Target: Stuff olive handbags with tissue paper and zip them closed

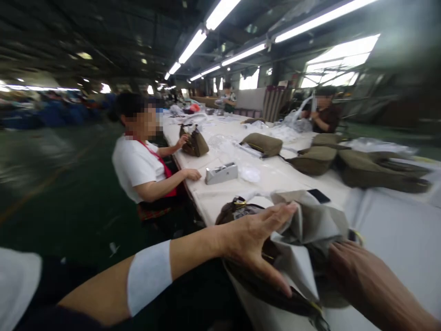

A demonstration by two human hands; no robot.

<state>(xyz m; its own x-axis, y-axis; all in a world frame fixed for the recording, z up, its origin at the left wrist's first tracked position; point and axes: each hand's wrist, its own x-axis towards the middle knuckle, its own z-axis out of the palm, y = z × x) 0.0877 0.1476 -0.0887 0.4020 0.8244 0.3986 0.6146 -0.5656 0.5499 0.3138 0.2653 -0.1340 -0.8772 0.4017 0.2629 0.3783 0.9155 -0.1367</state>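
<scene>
While L hand [248, 240] presses brown bag [236, 211], fingers spread, grey paper [310, 221] stuffed in, R hand [349, 266] grip hidden.

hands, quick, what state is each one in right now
Left hand: open, fingers spread flat on the grey cloth over the brown bag.
Right hand: fingertips hidden in the grey cloth, cannot tell.

The left hand [251, 243] and right hand [347, 266] are bare, a pale smooth band [149, 276] wraps the left forearm like a cuff, and nearer the shoulder dark clothing [48, 278] borders a white cloth patch [14, 285].
</scene>
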